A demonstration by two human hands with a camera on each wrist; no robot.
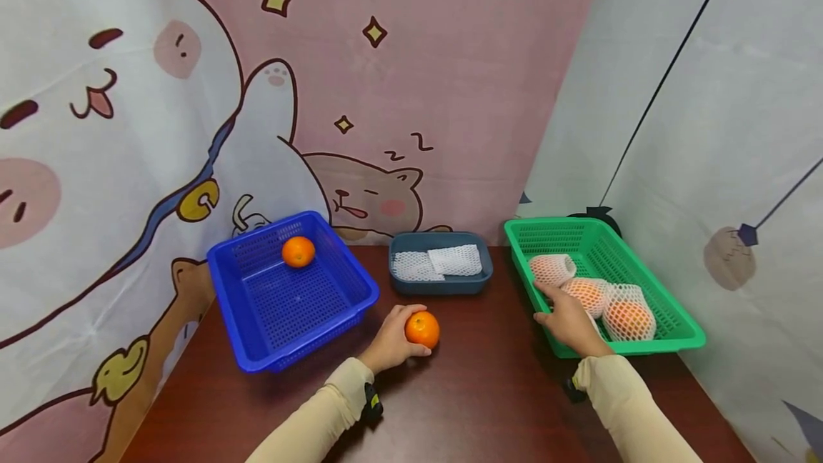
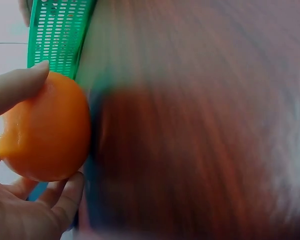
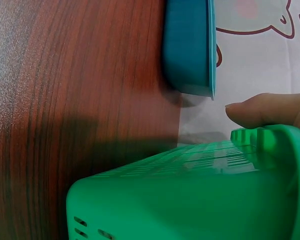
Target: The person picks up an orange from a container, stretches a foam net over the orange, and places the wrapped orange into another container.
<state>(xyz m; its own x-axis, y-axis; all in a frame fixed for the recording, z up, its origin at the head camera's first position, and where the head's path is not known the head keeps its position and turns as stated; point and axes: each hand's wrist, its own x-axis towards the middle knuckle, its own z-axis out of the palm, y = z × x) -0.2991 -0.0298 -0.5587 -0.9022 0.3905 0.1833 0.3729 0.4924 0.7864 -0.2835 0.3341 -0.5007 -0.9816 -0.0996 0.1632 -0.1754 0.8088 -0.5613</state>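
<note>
My left hand (image 1: 393, 340) grips a bare orange (image 1: 422, 329) at the middle of the table, thumb on one side and fingers on the other, as the left wrist view shows. Whether the orange touches the table I cannot tell. My right hand (image 1: 569, 316) reaches over the left rim of the green basket (image 1: 669, 306), fingers extended beside fruits in white foam nets (image 1: 585, 295). In the right wrist view its thumb (image 3: 265, 110) stands out over the rim; the other fingers are hidden there. A second bare orange (image 1: 298, 252) lies in the blue basket (image 1: 238, 313).
Between the baskets, a dark blue-grey tray (image 1: 440, 287) holds white foam nets (image 1: 455, 261). The baskets and tray stand along the back of the dark wood table (image 1: 476, 391). A printed cloth (image 1: 450, 56) hangs behind and at both sides.
</note>
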